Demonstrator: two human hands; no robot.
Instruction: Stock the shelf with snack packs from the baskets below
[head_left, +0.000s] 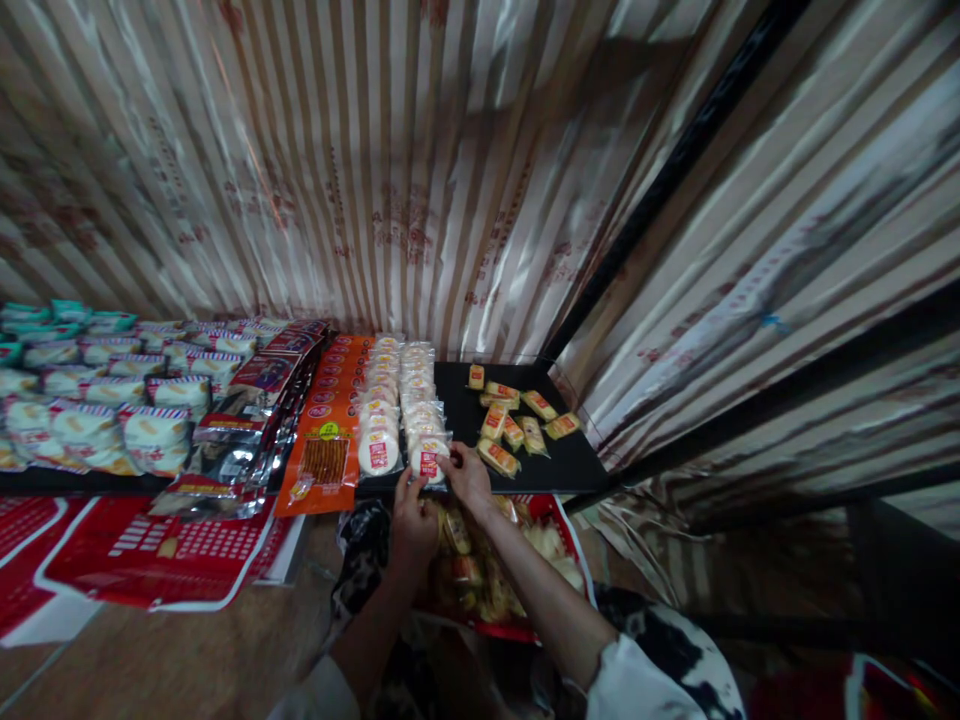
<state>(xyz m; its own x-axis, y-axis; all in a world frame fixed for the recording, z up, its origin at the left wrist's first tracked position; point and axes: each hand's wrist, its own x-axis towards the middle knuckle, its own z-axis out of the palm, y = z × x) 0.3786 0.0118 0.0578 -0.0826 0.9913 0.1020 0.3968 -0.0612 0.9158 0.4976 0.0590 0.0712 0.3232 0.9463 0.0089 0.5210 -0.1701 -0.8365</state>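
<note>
A clear packet of round white rice crackers [429, 460] with a red label lies at the front of a row on the black shelf [457, 400]. My left hand [414, 518] pinches its lower left edge from the front. On the packet's right edge, the fingers of my right hand [469, 478] are closed. Behind it the same kind of packets [418, 385] overlap in a line, and a matching row of rice crackers [379, 450] runs alongside on the left. Several small yellow-wrapped snacks [496, 420] lie loosely scattered to the right of my hands.
Below the shelf, near my knees, a red basket [577, 555] holds more wrapped snacks. Orange snack bags [324, 455], dark shiny packs [232, 440] and white bread-like packs [156, 440] fill the left side. Red baskets [161, 570] sit underneath. Striped sheeting [420, 150] and a black post [645, 220] stand behind.
</note>
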